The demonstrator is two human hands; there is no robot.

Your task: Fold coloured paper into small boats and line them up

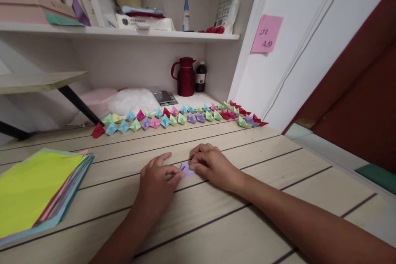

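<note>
A small piece of folded purple paper (186, 168) lies low over the wooden tabletop between my two hands. My left hand (159, 179) pinches its left edge with thumb and index finger, while another finger sticks out toward the back. At the paper's right side, my right hand (215, 166) holds it with curled fingers and thumb. Its fingers cover part of the paper, so the exact fold cannot be made out. Beyond my hands, folded paper boats (146, 123) in several colours stand in rows along the back of the table.
A stack of coloured paper (37, 189), yellow on top, lies at the left. Behind the boats are a clear plastic bag (133, 102), a red jug (186, 77) and a dark bottle (201, 77). A shelf (185, 36) hangs above; a black-legged stand (77, 101) is at left.
</note>
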